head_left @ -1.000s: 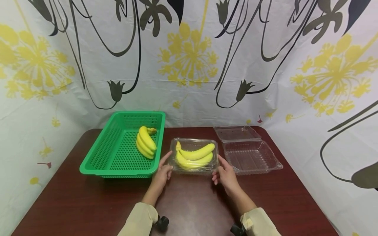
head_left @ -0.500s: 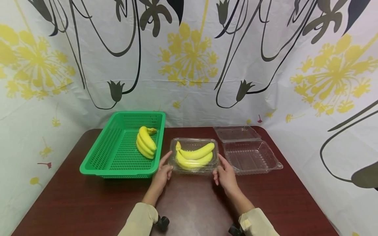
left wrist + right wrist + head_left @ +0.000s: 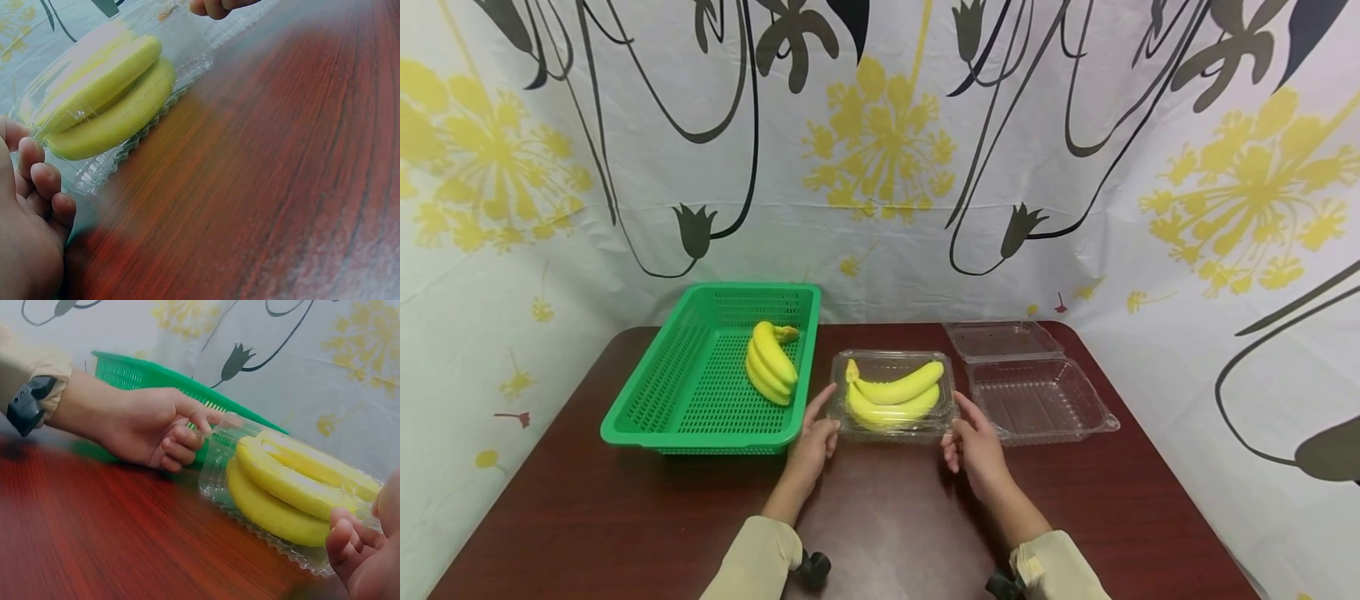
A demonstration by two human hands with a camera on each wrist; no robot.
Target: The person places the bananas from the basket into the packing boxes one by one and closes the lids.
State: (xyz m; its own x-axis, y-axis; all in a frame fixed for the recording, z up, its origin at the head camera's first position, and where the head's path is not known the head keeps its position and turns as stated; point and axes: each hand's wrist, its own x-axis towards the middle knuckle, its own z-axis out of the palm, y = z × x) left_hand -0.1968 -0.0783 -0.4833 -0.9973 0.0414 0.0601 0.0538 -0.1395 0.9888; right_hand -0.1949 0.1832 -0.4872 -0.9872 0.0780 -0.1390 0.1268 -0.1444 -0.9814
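Observation:
A clear plastic clamshell container (image 3: 891, 357) sits closed in the middle of the table, with yellow bananas (image 3: 901, 388) inside. My left hand (image 3: 808, 446) holds its left edge by thumb and index finger; the other fingers curl beneath. At the right edge my right hand (image 3: 977, 450) grips in the same way, index finger along the side and thumb at the front corner. The right wrist view shows the left thumb and index finger meeting at the container's corner. Through the lid, the bananas (image 3: 119, 125) also appear in the left wrist view.
To the left stands a green plastic basket (image 3: 658, 436) with a bunch of bananas (image 3: 770, 362) against its right side. A second clear clamshell container (image 3: 1033, 429) lies with its lid up at the right. A patterned cloth (image 3: 880, 275) hangs behind the brown table (image 3: 887, 517).
Almost nothing differs. Both hands stay on the container's sides, and the right fingers have shifted very slightly.

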